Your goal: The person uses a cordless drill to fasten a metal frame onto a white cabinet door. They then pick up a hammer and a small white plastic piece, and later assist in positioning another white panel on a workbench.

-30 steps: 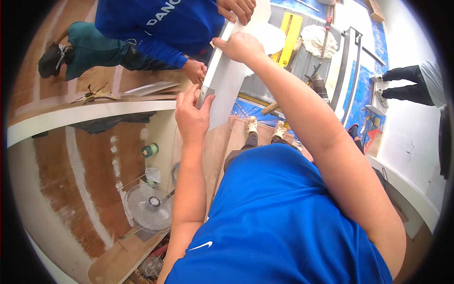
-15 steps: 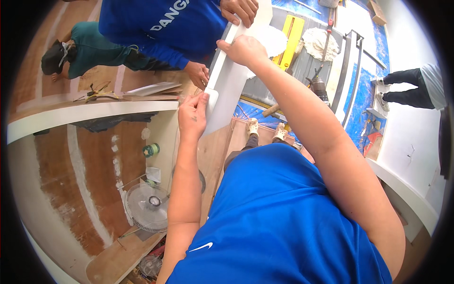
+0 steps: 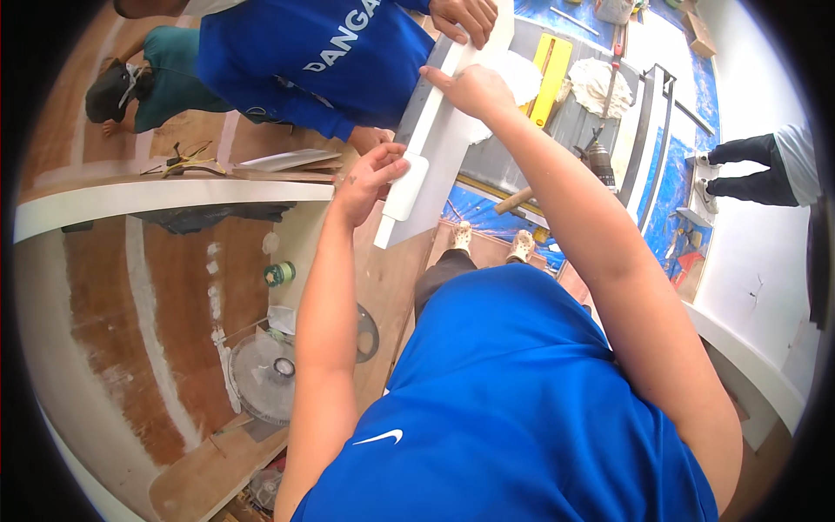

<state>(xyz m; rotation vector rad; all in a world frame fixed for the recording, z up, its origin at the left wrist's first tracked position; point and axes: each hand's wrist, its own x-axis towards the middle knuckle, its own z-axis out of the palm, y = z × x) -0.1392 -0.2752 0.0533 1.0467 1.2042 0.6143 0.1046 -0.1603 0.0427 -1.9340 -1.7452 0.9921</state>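
A long white panel (image 3: pixel 435 178) with a narrow white edge strip slants away in front of me. A white rounded rectangular piece (image 3: pixel 405 189) sits over the strip near its near end. My left hand (image 3: pixel 367 184) is closed at the left side of this piece, its fingertips and thumb pressed to it. Farther up, my right hand (image 3: pixel 474 90) grips the panel's edge, with the fingers partly hidden. Across from me, a co-worker in blue has one hand (image 3: pixel 463 19) on the panel's far part and another hand (image 3: pixel 370 139) beside the strip, just beyond my left fingers.
A standing fan (image 3: pixel 263 376) is below on the left, behind a curved white ledge (image 3: pixel 174 193). To the right are a yellow level (image 3: pixel 550 80), a drill (image 3: pixel 596 165), a hammer handle (image 3: pixel 515 200) and dark metal bars (image 3: pixel 652 143). Another person (image 3: pixel 757 161) stands far right.
My left hand has turned and shifted a little right, uncovering more of the white piece and the strip's near end. The panel and my right hand have moved slightly right.
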